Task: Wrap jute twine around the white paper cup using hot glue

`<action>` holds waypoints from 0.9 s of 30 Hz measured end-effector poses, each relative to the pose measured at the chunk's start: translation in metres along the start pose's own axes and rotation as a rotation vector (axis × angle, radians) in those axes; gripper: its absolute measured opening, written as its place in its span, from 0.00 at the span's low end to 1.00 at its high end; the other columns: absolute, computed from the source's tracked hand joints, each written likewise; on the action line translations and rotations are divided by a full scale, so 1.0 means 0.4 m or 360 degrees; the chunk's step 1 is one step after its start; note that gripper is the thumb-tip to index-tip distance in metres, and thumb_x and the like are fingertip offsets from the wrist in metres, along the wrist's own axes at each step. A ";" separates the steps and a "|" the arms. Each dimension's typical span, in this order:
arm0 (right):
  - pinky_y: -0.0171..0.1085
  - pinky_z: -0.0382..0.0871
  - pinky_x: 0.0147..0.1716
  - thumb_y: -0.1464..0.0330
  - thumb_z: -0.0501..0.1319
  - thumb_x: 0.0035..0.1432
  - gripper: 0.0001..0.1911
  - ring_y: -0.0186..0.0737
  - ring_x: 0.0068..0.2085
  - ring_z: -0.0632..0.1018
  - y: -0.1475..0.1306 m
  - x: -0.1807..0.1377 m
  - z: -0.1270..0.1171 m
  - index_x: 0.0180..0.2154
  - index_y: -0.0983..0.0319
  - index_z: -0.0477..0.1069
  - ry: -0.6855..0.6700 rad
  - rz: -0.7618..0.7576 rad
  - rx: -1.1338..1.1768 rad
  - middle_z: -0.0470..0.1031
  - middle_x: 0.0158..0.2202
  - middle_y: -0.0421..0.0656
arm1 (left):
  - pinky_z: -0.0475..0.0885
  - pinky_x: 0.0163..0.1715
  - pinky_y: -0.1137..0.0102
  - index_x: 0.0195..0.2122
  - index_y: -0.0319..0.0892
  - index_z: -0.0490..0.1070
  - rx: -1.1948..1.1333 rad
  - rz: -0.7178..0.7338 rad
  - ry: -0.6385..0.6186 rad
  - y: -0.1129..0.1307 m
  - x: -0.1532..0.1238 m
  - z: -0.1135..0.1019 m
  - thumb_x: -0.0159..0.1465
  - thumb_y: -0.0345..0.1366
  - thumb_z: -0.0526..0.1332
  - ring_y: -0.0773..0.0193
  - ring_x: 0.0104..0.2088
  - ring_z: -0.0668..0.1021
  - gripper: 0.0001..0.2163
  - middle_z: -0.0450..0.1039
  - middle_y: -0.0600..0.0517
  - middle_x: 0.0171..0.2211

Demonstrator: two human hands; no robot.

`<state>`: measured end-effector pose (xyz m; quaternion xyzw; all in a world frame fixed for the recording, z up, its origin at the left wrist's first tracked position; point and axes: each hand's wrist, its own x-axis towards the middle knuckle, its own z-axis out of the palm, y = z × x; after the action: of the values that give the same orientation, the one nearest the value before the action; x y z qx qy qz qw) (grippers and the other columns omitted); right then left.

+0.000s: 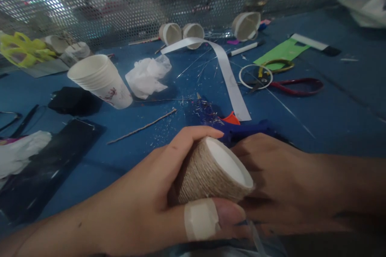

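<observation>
My left hand [169, 184] is wrapped around a twine-wrapped paper cup [199, 172], which lies tilted with its white round end facing up and to the right. A pale bandage circles the thumb of this hand. Against the cup's right side is my right hand [271, 176], its fingers curled and partly hidden; what they hold, if anything, does not show. Just beyond both hands lies a blue glue gun [244, 130] with an orange trigger [231, 118]. A short piece of twine [141, 126] rests on the table to the left of it.
Stacked paper cups [102, 82] stand at left beside crumpled white plastic [149, 76]. A white paper strip [227, 74], red-handled scissors [297, 86], a white ring [256, 87] and a green sheet [280, 54] lie beyond. More wrapped cups [193, 34] sit by a perforated metal screen [126, 4].
</observation>
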<state>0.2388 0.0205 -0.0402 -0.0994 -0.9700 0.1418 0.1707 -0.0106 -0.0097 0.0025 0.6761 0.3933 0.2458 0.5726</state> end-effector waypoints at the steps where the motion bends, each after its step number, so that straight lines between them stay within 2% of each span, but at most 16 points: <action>1: 0.42 0.59 0.26 0.62 0.57 0.76 0.13 0.36 0.28 0.73 0.001 0.000 -0.001 0.37 0.55 0.75 0.0006 -0.0007 0.0006 0.78 0.30 0.32 | 0.83 0.37 0.76 0.60 0.63 0.71 -0.0011 -0.0019 -0.0005 0.001 0.000 0.001 0.63 0.37 0.76 0.65 0.39 0.85 0.27 0.83 0.62 0.46; 3: 0.42 0.60 0.26 0.63 0.57 0.76 0.13 0.36 0.27 0.72 0.002 0.001 -0.001 0.37 0.55 0.75 0.0033 -0.0014 0.0011 0.78 0.30 0.33 | 0.84 0.37 0.74 0.61 0.62 0.70 -0.0008 -0.0039 -0.0014 0.002 -0.001 0.001 0.63 0.38 0.76 0.63 0.39 0.85 0.27 0.83 0.61 0.45; 10: 0.42 0.60 0.26 0.64 0.52 0.78 0.23 0.36 0.24 0.70 -0.004 0.007 -0.006 0.27 0.54 0.70 0.0140 -0.0050 -0.0017 0.77 0.27 0.34 | 0.83 0.34 0.74 0.63 0.64 0.71 0.0298 0.0089 0.0092 -0.005 -0.005 -0.004 0.60 0.44 0.78 0.63 0.37 0.84 0.30 0.82 0.60 0.46; 13: 0.42 0.62 0.26 0.65 0.50 0.79 0.26 0.37 0.24 0.71 -0.008 0.011 -0.010 0.26 0.54 0.71 0.0183 -0.0071 -0.0081 0.77 0.26 0.33 | 0.83 0.34 0.74 0.63 0.64 0.70 0.0329 0.0110 0.0080 -0.007 -0.006 -0.004 0.61 0.47 0.77 0.63 0.38 0.84 0.31 0.81 0.59 0.47; 18: 0.42 0.64 0.27 0.66 0.48 0.79 0.27 0.37 0.26 0.74 -0.006 0.020 -0.015 0.27 0.52 0.74 0.0217 -0.0105 -0.0136 0.78 0.26 0.34 | 0.83 0.35 0.74 0.65 0.64 0.69 0.0323 0.0133 0.0079 -0.006 -0.013 -0.003 0.63 0.45 0.76 0.63 0.38 0.84 0.30 0.82 0.59 0.48; 22: 0.43 0.63 0.26 0.66 0.49 0.78 0.27 0.37 0.25 0.74 -0.005 0.020 -0.015 0.27 0.52 0.75 0.0180 -0.0072 -0.0127 0.78 0.26 0.35 | 0.84 0.34 0.72 0.64 0.63 0.71 0.0311 0.0060 0.0063 -0.004 -0.011 -0.004 0.61 0.45 0.77 0.60 0.38 0.84 0.31 0.82 0.57 0.46; 27: 0.42 0.63 0.27 0.65 0.49 0.79 0.26 0.37 0.26 0.74 -0.010 0.015 -0.015 0.28 0.53 0.75 0.0139 -0.0051 -0.0093 0.79 0.27 0.35 | 0.82 0.34 0.73 0.65 0.61 0.71 0.0282 0.0055 0.0052 -0.002 -0.006 -0.001 0.60 0.44 0.78 0.62 0.37 0.84 0.33 0.82 0.56 0.46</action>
<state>0.2349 0.0196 -0.0316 -0.0950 -0.9668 0.1062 0.2120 -0.0123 -0.0113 0.0022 0.7267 0.4112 0.2309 0.4996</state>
